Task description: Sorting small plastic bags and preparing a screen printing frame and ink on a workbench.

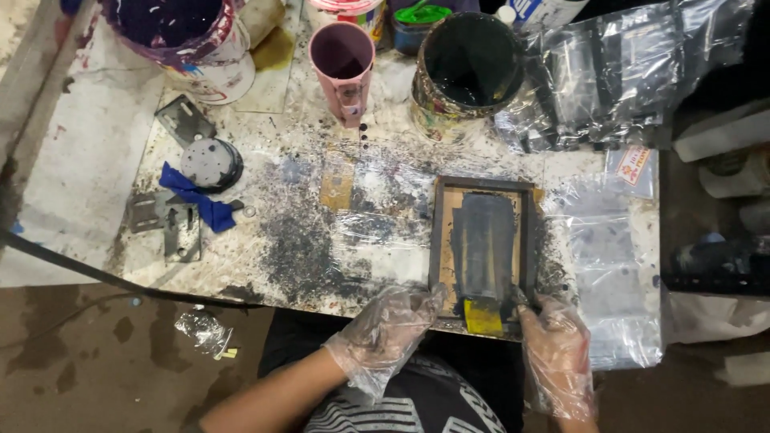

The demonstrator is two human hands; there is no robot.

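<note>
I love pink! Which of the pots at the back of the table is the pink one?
The pink cup, standing open between the white paint bucket and the dark-filled paint can. It is the smallest, with a handle facing the gloved hands.

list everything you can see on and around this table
table: one, white, paint-spattered, centre
screen frame: one, dark wood, near edge, right of centre
squeegee: one, yellow, at frame's near end
pink cup: one, far side
black-lined can: one, right of cup
white bucket: one, purple inside, far left
round lid: one, grey, left
blue rag: one, beside lid
metal plates: several, grey, left
clear bags: several, right side
left hand: clear glove, on frame's near left corner
right hand: clear glove, at frame's near right corner
</note>
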